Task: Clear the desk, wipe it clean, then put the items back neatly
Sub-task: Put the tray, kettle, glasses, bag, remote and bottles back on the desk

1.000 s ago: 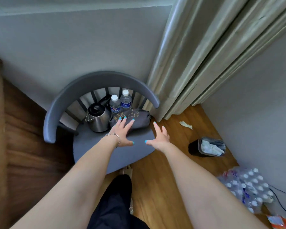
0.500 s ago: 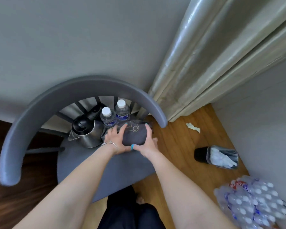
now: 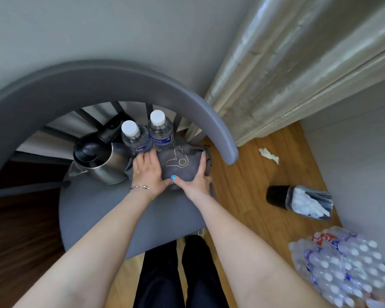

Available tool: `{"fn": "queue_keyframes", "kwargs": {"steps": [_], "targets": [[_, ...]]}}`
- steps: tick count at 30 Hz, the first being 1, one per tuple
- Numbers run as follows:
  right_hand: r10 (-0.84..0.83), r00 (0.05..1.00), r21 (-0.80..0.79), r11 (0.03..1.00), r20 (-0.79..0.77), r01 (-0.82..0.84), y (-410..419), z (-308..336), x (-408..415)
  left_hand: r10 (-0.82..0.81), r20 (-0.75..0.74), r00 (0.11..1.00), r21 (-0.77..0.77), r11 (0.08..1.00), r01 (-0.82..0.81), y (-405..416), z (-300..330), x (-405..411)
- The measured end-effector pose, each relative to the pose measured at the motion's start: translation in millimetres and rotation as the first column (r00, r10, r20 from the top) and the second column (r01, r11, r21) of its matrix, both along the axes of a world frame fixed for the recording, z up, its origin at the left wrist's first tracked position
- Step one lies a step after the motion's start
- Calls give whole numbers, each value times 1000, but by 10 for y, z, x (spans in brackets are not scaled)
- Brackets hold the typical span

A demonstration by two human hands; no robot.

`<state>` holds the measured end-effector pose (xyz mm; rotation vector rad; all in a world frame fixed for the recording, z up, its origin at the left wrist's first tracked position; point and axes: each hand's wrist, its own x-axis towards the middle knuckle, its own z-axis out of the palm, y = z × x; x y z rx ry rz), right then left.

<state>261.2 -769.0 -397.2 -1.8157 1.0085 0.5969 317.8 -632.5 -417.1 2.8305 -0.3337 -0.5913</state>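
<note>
Grey cloth fills the middle of the frame: a soft pouch (image 3: 182,163) with a gold outline drawing on it, lying at the back of the grey chair (image 3: 111,214) seat. I have both hands on it. My left hand (image 3: 149,172), with a thin bracelet (image 3: 143,188) at the wrist, lies over the pouch's left end, its fingers fairly straight and reaching toward the bottles. My right hand (image 3: 197,181) wraps the right end, fingers curled round the far edge and the thumb pressed on the near side, so that hand grips it. Just behind the pouch stand two clear water bottles (image 3: 149,134) with white caps, touching each other, and left of them a steel kettle (image 3: 98,158) with a black lid, all on the same seat. On the wooden floor at the right of the frame lie a scrap of crumpled paper (image 3: 268,154), a tipped-over black bin (image 3: 300,202) with white paper inside, and, in the lower right corner, a wrapped pack of bottles (image 3: 342,267).
</note>
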Motion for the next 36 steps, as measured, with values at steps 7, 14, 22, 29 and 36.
{"fn": "queue_keyframes", "kwargs": {"steps": [7, 14, 22, 29, 36], "targets": [[-11, 994, 74, 997, 112, 3, -131, -292, -62, 72, -36, 997, -82, 994, -75, 19, -110, -155], [-93, 976, 177, 983, 198, 58, -194, -413, -104, 159, -221, 962, -342, 911, -229, 55, -223, -292], [-161, 961, 251, 963, 224, 103, -207, -410, -115, 70, -333, 940, -382, 902, -202, 9, -304, -430], [-103, 946, 219, 975, 309, 34, -122, -389, -180, 237, -402, 884, -486, 763, -426, -57, -174, -769], [-79, 914, 294, 955, 398, -45, -21, 142, -373, 286, -320, 903, -617, 660, -428, 94, 397, -1078]]}}
